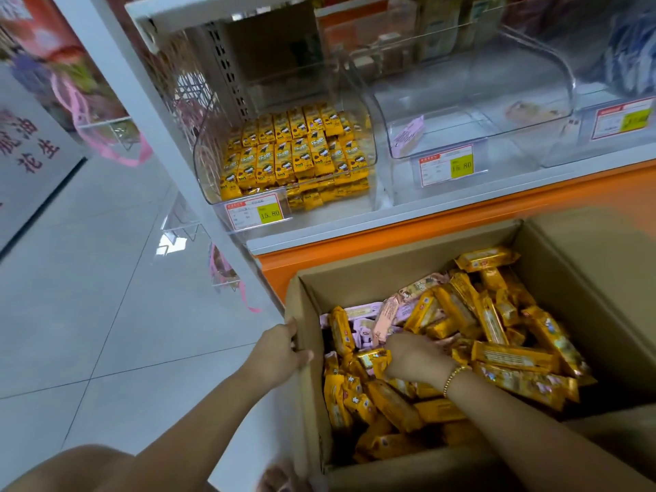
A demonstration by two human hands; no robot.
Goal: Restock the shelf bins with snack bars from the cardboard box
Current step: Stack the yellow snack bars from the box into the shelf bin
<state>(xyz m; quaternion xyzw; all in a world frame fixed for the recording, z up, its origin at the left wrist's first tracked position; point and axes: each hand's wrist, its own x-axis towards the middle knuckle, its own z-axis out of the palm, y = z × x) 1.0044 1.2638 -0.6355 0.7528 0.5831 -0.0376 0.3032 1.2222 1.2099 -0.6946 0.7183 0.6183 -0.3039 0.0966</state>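
1. One cardboard box, flaps open, fills the lower right of the frame. It stands just below the shelf's orange base.
2. Snack bars lie loose inside the box in a jumbled heap, too many to count. There are two colours: mostly yellow wrappers, with a patch of pink bars toward the box's upper left.
3. My left hand grips the box's left wall, with the thumb hooked over the inside and the fingers on the outside.
4. My right hand is down among the bars, near the box's middle. Its fingertips are buried in wrappers, so I cannot tell whether it holds one. One gold bracelet sits at that wrist.
5. I count three clear bins in a row across the upper frame.
   - The left bin is packed with yellow packets in neat rows, stacked in layers.
   - The middle bin holds one pink bar leaning at its left wall. There is also a pale item farther back, too blurred to name.
   - The right bin is cut by the frame edge and its contents are unclear.
6. There are three price tags, one on each bin front: left tag, middle tag, right tag.
7. One white shelf upright runs diagonally at left, with glossy tiled floor beyond it.
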